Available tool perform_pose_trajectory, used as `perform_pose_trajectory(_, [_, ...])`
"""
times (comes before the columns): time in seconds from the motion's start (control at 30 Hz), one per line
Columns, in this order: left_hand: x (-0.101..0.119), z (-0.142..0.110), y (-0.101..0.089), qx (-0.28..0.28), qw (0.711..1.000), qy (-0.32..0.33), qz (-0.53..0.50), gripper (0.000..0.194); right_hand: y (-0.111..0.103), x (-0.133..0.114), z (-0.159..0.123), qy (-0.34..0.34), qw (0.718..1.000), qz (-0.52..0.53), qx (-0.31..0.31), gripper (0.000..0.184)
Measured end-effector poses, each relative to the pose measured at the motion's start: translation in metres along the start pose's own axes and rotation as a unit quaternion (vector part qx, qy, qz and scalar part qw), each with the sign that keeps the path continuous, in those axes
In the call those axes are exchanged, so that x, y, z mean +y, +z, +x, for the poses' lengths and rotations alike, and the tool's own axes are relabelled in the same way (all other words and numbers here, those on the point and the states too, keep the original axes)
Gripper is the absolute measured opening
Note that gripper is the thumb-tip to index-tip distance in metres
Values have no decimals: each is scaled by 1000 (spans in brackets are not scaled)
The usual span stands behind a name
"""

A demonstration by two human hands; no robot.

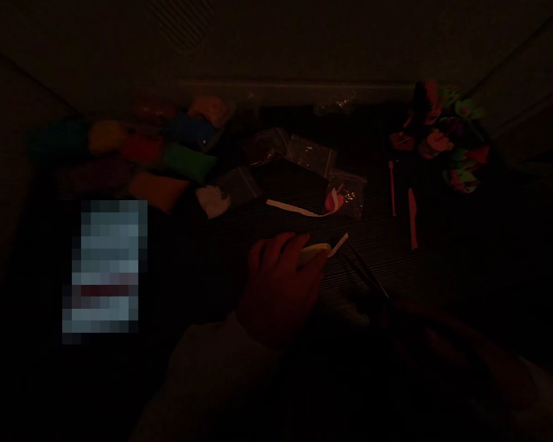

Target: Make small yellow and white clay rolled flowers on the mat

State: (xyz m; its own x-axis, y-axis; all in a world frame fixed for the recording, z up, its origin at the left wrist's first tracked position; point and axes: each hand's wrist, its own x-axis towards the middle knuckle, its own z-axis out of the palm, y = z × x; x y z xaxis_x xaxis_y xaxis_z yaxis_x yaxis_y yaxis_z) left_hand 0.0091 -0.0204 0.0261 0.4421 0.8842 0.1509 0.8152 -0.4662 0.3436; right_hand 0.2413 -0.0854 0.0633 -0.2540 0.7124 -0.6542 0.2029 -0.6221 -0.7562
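In dim light, my left hand [283,288] curls its fingers around a small yellow piece [314,252] low over the dark ridged surface. A narrow white strip [338,244] sticks out from the piece to the right. My right hand [435,337], mostly lost in shadow, is closed on what look like scissors [371,277]. Their two thin blades are slightly apart, with the tips close to the strip's end. Beyond my hands, a longer pale strip [295,209] runs to a pink piece [334,199] on a clear bag [352,193].
Coloured packets, including a green one [188,162] and an orange one [159,190], lie at the back left. A bright blurred rectangle [105,264] is at left. Pink sticks [412,218] and several colourful shaped pieces [461,178] lie right. Clear bags [311,153] lie behind.
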Motion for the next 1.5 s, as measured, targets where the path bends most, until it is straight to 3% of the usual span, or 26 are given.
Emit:
perform_pose_trajectory(0.23, [6, 7, 0, 17, 998, -18, -50, 31, -5, -7, 0, -43, 994, -96, -17, 23])
perform_pose_trajectory(0.43, [13, 24, -3, 20, 997, -42, -66, 22, -3, -5, 4, -29, 994, -109, 15, 29])
perform_pose_trajectory(0.57, [5, 29, -9, 16, 997, -52, -63, 20, 0, -7, 6, -7, 992, -125, 7, 29])
perform_pose_trajectory(0.83, [-6, 14, -8, 3, 998, -60, -27, 18, 7, -7, 7, 4, 983, -178, 36, 30])
perform_pose_trajectory(1.0, [-3, 8, -7, 17, 999, -42, -25, 20, 15, -5, 4, 11, 959, -256, 118, 42])
perform_pose_trajectory(1.2, [-7, -3, -11, 34, 999, -34, -9, 21, 26, -11, 6, 17, 960, -266, 83, 38])
perform_pose_trajectory(1.5, [-28, -25, -12, 70, 996, -54, 12, 27, 45, -11, 1, -2, 965, -235, 114, 30])
